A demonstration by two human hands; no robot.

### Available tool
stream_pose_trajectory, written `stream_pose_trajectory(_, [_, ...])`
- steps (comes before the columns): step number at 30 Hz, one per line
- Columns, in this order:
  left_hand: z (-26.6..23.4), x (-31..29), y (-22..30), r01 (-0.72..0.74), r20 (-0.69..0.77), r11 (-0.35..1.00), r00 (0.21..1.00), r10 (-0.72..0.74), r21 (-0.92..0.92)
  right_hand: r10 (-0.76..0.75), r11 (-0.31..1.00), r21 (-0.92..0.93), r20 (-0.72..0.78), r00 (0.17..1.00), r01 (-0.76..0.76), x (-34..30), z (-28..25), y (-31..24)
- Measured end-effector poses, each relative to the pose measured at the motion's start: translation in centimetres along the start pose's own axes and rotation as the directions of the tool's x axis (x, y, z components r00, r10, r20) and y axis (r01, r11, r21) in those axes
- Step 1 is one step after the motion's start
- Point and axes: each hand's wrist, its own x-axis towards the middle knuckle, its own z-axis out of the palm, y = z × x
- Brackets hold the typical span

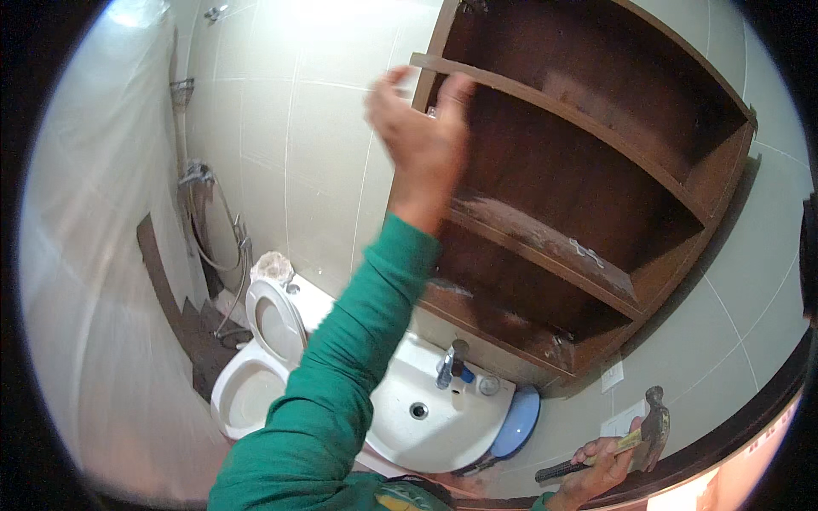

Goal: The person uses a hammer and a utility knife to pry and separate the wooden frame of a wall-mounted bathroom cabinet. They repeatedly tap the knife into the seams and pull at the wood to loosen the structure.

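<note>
My left hand (419, 136), in a green sleeve, is raised in front of the left side of a dark brown wooden wall shelf (554, 98). Its thumb stands apart from the fingers, and nothing shows between them. Slight blur hides whether the fingertips touch the wood; the left end of an upper shelf board (494, 78) juts out beside them. Low at the right, my right hand (603, 470) is closed around the handle of a claw hammer (654, 428), its metal head pointing up and to the right.
Below the shelf is a white washbasin (409, 383) with a tap (452, 362). A blue basin (520, 423) sits by its right side. A toilet (247, 387) with a raised lid stands left, near a hand shower (239, 230) and a translucent plastic curtain (102, 281).
</note>
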Motion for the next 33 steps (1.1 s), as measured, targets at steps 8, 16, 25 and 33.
stream_pose_trajectory(8, [3.8,8.1,-10.5,0.488,0.666,0.777,0.736,-0.122,-0.398,0.128,0.989,0.089,-0.093,0.987,-0.12,-5.2,7.4,-1.9])
stream_pose_trajectory(16, [4.3,8.9,-14.4,0.573,0.732,0.739,0.662,-0.163,-0.354,0.131,0.99,-0.01,-0.287,0.949,-0.139,-10.7,6.8,-3.6])
stream_pose_trajectory(25, [1.7,6.8,-11.3,0.174,0.188,0.89,0.977,-0.103,-0.421,0.09,0.995,0.013,-0.518,0.851,-0.098,-14.9,-2.6,-2.7])
stream_pose_trajectory(33, [8.0,-2.4,11.8,-0.593,0.353,0.665,0.565,0.745,-0.455,-0.001,0.988,-0.141,-0.39,0.921,-0.059,-11.7,-7.9,-1.8])
